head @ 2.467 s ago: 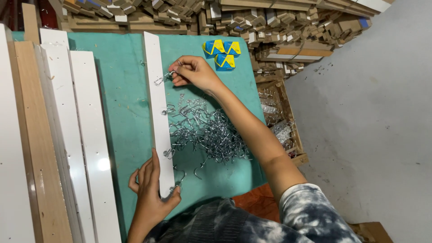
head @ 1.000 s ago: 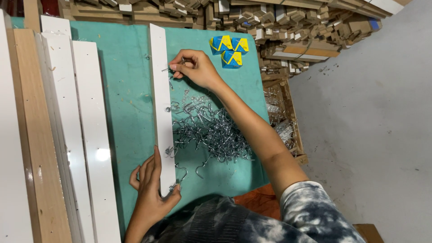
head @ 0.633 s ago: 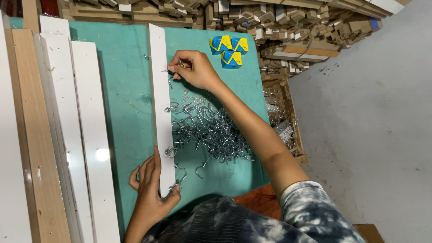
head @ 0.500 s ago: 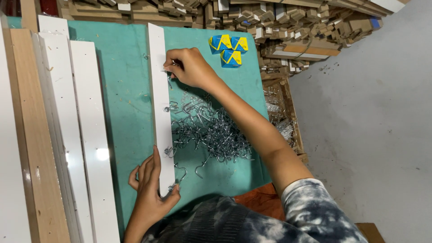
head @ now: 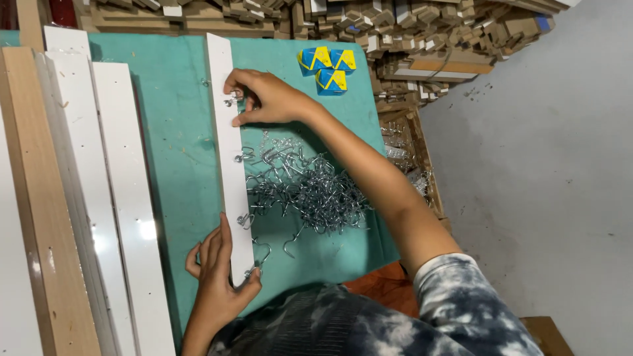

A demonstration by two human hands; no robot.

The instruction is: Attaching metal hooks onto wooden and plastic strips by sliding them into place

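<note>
White strip (head: 227,158) runs lengthwise away from the person; right hand (head: 267,99) fingers pinch a metal hook (head: 230,102) at its far end, left hand (head: 217,277) clamps the near end.

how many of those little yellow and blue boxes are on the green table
3, clustered at the table's far edge beyond the right hand: one on the left, one on the right, and one just below them. Others could lie hidden in the clutter behind.

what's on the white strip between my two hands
In the head view, two metal hooks sit on the white strip between the right hand and the left hand.
</note>
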